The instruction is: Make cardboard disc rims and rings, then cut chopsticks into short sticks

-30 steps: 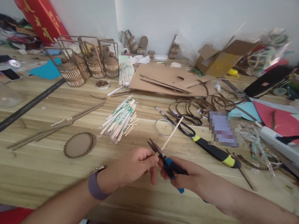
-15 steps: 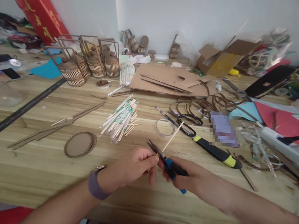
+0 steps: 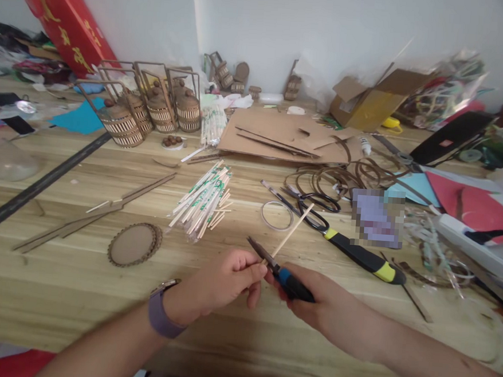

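Note:
Between thumb and fingers, my left hand (image 3: 234,276) pinches a thin wooden stick (image 3: 292,230) near its lower end; the rest slants up to the right. My right hand (image 3: 313,293) is wrapped round the blue-and-black handles of a pair of scissors (image 3: 290,282). The scissor blades lie across the stick just beside my left fingertips, and they look closed or nearly so. A pile of wrapped wooden sticks (image 3: 201,199) with green print rests beyond my left hand, some short cut pieces (image 3: 220,216) at its right side. A round cardboard disc (image 3: 134,244) lies to the left.
Black scissors (image 3: 314,207), a black-and-yellow handled tool (image 3: 359,256) and a tape ring (image 3: 276,214) lie beyond my right hand. Coiled brown strips (image 3: 321,179) and a cardboard sheet (image 3: 277,127) are farther back. Several small lidded baskets (image 3: 124,125) stand back left. Cardboard strips (image 3: 103,208) lie left.
My right hand has squeezed the scissors: the handles have come together and the blades have closed across the stick. My left hand stays almost in place.

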Demonstrator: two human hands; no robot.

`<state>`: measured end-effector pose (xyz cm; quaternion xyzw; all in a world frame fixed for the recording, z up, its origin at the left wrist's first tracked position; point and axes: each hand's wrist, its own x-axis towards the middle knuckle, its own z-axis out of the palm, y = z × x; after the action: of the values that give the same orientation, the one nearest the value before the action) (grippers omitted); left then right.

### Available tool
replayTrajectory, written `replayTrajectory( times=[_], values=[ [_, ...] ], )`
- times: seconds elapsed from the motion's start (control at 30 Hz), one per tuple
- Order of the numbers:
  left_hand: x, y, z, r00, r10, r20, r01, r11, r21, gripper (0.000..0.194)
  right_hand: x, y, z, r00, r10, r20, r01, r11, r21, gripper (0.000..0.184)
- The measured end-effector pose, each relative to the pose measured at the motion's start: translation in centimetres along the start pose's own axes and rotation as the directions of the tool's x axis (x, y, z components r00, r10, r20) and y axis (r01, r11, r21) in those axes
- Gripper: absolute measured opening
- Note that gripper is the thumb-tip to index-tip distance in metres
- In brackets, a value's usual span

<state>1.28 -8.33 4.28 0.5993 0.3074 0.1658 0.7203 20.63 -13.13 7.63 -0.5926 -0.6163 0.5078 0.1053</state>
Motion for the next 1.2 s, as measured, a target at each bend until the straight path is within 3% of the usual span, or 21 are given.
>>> replayTrajectory(
  times=[0.2,0.27,0.4,0.5,0.63,0.83,0.87,0.93,1.0,1.03,1.1,1.2],
  values=[
    [-0.4,1.0,-0.4,0.994,0.028,-0.101,-0.025,0.999,0.025,0.04,0.3,-0.6,-0.9,0.997,-0.06,0.045,0.048,0.971,0.235,0.025],
    [-0.5,1.1,-0.4,0.989,0.06,-0.132,-0.055,0.998,0.039,0.037,0.5,-0.7,-1.1,0.994,-0.103,0.027,0.094,0.967,0.235,0.025],
    [-0.4,1.0,-0.6,0.968,0.113,-0.223,-0.115,0.993,0.003,0.035,0.8,-0.4,-1.2,0.99,-0.136,-0.028,0.139,0.984,0.115,0.024],
    [-0.3,0.9,-0.8,0.946,0.13,-0.298,-0.139,0.99,-0.008,0.034,1.0,0.1,-1.2,0.98,-0.144,-0.138,0.148,0.989,0.022,0.028],
    [-0.4,1.0,-1.1,0.919,0.174,-0.354,-0.122,0.979,0.163,0.034,1.5,1.0,-1.1,0.923,-0.207,-0.324,0.152,0.971,-0.187,0.025],
    [-0.2,0.8,-1.8,0.842,0.19,-0.505,-0.119,0.978,0.17,0.031,2.1,1.6,-1.2,0.907,-0.252,-0.338,0.139,0.935,-0.326,0.018],
    [-0.1,0.7,-1.9,0.849,0.168,-0.501,-0.081,0.978,0.191,0.031,2.2,1.6,-1.2,0.88,-0.295,-0.372,0.169,0.927,-0.335,0.017],
    [0.0,0.8,-1.9,0.889,0.106,-0.446,0.02,0.963,0.27,0.033,2.6,1.4,-1.2,0.782,-0.432,-0.449,0.26,0.881,-0.395,0.014],
    [0.0,0.8,-1.8,0.927,0.056,-0.371,0.094,0.922,0.374,0.033,3.3,1.2,-1.1,0.687,-0.566,-0.456,0.349,0.807,-0.476,0.017],
    [0.1,0.8,-1.6,0.937,0.048,-0.345,0.111,0.897,0.428,0.033,3.7,1.1,-1.1,0.662,-0.611,-0.434,0.383,0.774,-0.504,0.018],
    [0.1,0.7,-1.3,0.945,0.073,-0.319,0.119,0.831,0.543,0.031,4.7,1.0,-0.9,0.677,-0.635,-0.372,0.406,0.744,-0.531,0.019],
    [0.1,0.3,-0.8,0.932,0.157,-0.328,0.14,0.677,0.723,0.027,5.7,1.2,-0.2,0.746,-0.569,-0.345,0.301,0.751,-0.588,0.018]
  ],
)
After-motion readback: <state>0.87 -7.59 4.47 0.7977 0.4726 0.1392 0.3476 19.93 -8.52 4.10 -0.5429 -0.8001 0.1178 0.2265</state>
